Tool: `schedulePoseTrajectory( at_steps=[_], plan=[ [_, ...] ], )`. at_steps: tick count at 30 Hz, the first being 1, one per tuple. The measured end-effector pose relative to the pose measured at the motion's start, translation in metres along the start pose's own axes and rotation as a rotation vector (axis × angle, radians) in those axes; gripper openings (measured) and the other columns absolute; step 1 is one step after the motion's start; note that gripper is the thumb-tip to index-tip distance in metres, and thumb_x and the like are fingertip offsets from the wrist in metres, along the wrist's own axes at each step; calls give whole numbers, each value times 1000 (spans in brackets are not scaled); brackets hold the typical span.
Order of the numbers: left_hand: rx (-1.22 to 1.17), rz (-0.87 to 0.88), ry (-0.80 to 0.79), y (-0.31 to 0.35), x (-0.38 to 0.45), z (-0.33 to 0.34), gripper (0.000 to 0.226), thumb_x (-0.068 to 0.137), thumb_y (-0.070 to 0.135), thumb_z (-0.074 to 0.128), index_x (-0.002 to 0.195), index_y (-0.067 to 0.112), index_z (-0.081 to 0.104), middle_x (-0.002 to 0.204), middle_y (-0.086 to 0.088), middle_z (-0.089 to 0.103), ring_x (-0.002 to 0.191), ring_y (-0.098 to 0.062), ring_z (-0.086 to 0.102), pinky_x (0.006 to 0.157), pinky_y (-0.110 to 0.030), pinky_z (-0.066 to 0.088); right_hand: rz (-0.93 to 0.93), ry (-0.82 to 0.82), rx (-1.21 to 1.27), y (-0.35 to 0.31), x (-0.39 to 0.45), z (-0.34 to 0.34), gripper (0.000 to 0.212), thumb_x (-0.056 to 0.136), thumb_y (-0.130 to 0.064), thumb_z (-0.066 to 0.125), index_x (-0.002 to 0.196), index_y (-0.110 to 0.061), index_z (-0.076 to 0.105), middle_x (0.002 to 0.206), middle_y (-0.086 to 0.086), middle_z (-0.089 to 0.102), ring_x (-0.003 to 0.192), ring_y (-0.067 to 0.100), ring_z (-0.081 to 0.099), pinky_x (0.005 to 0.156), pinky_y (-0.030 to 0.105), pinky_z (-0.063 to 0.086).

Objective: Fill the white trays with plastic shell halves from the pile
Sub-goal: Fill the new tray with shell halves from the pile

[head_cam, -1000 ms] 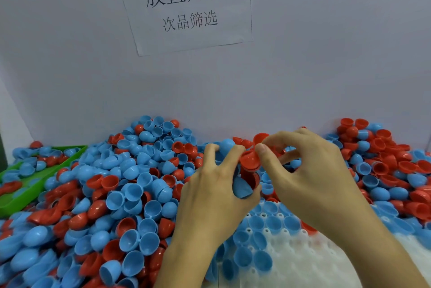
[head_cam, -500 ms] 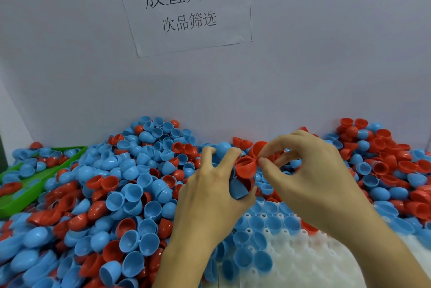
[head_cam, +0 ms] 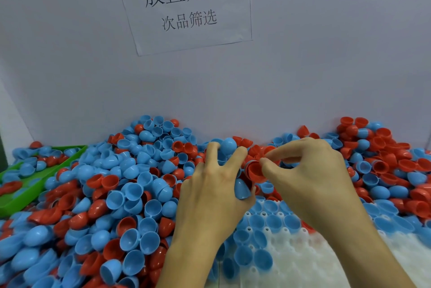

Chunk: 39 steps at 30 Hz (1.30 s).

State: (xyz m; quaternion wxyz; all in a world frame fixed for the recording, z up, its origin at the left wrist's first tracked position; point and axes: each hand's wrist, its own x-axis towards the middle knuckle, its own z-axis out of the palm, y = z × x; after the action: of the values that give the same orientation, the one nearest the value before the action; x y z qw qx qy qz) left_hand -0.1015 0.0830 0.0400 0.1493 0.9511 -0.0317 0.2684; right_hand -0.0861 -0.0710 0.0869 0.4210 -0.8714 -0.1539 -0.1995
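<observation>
At the far left of the frame sits a green tray [head_cam: 28, 196] with some blue and red shells lying in it, maybe put aside from the rest. Next to it, the big pile of shell halves [head_cam: 121, 194] spreads over most of the lower left, blue and red cups all mixed up, some mouth up and some mouth down. In the lower middle the left hand [head_cam: 214, 196] rests on the pile with its first fingers stretched out and spread, while the thumb and palm hug a blue shell [head_cam: 242, 188], I think to keep it ready for a hole. Up on the wall hangs a paper sign [head_cam: 186, 5] with writing. Just right of the middle, the right hand [head_cam: 310, 178] curls its thumb and first finger to pinch the rim of a red shell [head_cam: 255, 171], likely pulling it free from the heap. Below both hands, at the lower right, lies the white tray [head_cam: 303, 262]; blue shells already sit in the holes at its far end, and the near holes are still bare. More shells pile up at the right edge.
</observation>
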Motion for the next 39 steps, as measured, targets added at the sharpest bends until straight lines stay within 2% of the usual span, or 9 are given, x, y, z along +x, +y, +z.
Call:
schedulePoseTrajectory(
  at_steps=[4, 9, 15, 19, 24, 26, 29, 33, 39],
  plan=[
    [-29, -5, 6, -1, 1, 1, 60, 85, 62, 61, 131, 48, 26, 141, 7, 31, 96, -15, 60, 68, -26, 51, -9, 16, -8, 4, 1, 0, 7, 84, -25, 73, 85, -29, 78, 74, -34, 47, 77, -32, 46, 63, -12, 28],
    [-64, -29, 25, -5, 0, 1, 60, 83, 63, 63, 130, 48, 27, 135, 9, 33, 90, -13, 59, 65, -22, 48, -2, 22, 48, 1, 1, 0, 10, 86, -31, 72, 81, -39, 70, 92, -25, 59, 86, -9, 55, 66, 5, 37],
    [-91, -84, 27, -8, 2, -3, 54, 79, 67, 55, 124, 49, 31, 128, 11, 34, 81, -11, 56, 58, -20, 45, -15, 115, 146, -3, 1, -2, 21, 85, -28, 71, 73, -44, 64, 91, -19, 66, 87, -3, 61, 73, 10, 40],
    [-131, -137, 34, -15, 2, -5, 53, 78, 69, 53, 121, 49, 31, 127, 13, 34, 77, -7, 54, 54, -10, 32, 28, 116, 235, 1, 3, -4, 16, 88, -24, 69, 76, -35, 68, 78, -20, 68, 77, -11, 63, 55, 2, 43],
    [-358, -209, 87, -25, 3, -7, 46, 77, 63, 64, 113, 49, 40, 118, 17, 42, 84, 2, 54, 60, -10, 40, 87, 78, 331, 7, 5, -4, 16, 92, -24, 66, 77, -31, 67, 77, -33, 65, 72, -9, 64, 47, 2, 42],
    [-439, -240, 113, -27, 3, -7, 41, 78, 57, 70, 108, 46, 46, 110, 15, 47, 86, 1, 55, 60, -9, 41, 113, 67, 353, 8, 4, -4, 17, 92, -25, 66, 75, -30, 67, 77, -23, 67, 77, 1, 64, 46, 5, 46],
    [-517, -274, 139, -28, 3, -9, 40, 78, 53, 74, 108, 43, 49, 106, 12, 51, 89, -4, 57, 66, -13, 44, 148, 61, 397, 9, 4, -5, 18, 91, -27, 66, 74, -31, 69, 82, -11, 66, 89, 8, 57, 51, 5, 47],
    [-682, -299, 109, -23, 5, -12, 37, 79, 51, 74, 107, 39, 52, 106, 0, 61, 92, -19, 62, 79, -38, 57, 153, 42, 459, 6, 4, -7, 19, 89, -33, 66, 74, -43, 72, 84, -6, 69, 87, 16, 62, 64, 28, 58],
    [-852, -401, 192, 0, 6, -7, 36, 80, 54, 72, 107, 39, 53, 109, -2, 65, 103, -24, 64, 89, -46, 56, 62, -103, 416, -2, 1, -4, 18, 91, -21, 66, 75, -27, 73, 65, -18, 70, 58, -5, 63, 52, 5, 44]
  ],
)
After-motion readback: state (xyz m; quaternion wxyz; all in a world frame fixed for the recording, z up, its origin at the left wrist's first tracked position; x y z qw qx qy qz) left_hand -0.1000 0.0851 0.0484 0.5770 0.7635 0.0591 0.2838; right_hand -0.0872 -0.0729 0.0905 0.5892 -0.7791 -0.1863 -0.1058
